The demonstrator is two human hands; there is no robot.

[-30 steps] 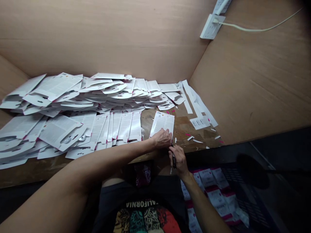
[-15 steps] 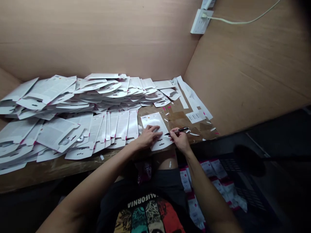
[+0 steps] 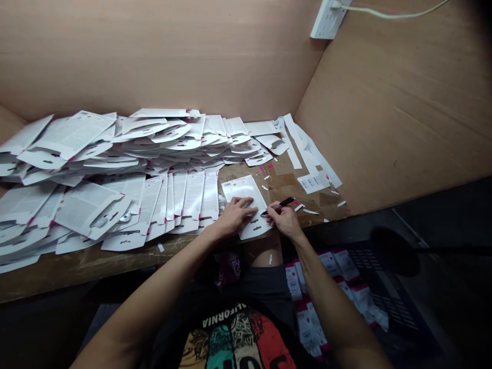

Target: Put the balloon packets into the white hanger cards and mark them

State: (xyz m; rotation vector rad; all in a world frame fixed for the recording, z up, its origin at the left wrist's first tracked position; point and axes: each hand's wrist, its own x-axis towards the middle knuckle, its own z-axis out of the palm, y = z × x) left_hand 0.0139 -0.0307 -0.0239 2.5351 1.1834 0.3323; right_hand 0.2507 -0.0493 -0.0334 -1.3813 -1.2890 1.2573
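A white printed package (image 3: 249, 187) with a hang-hole flap lies flat at the table's front edge, the flap toward me. My left hand (image 3: 236, 214) rests on it with fingers spread, pressing on its middle. In my right hand (image 3: 283, 218) is a black pen (image 3: 285, 202), gripped between thumb and fingers. Its tip points left and meets the package near the fold above the flap; whether it is a pen or a slim cutter inside is too small to tell. Just left, a row of similar packages (image 3: 192, 197) overlaps along the edge.
A deep pile of white packages (image 3: 154, 136) fills the back left. Label sheets (image 3: 313, 180) and paper scraps lie on the brown tabletop (image 3: 284, 179) at right. Cardboard walls (image 3: 154, 56) enclose the table. A power strip (image 3: 328, 20) hangs in the corner. Below right, a blue crate (image 3: 395, 302) holds pink-and-white packets.
My right hand has shifted slightly left and the pen now stands more steeply, its tip still at the package. My left hand stays on the package. The view has tilted slightly.
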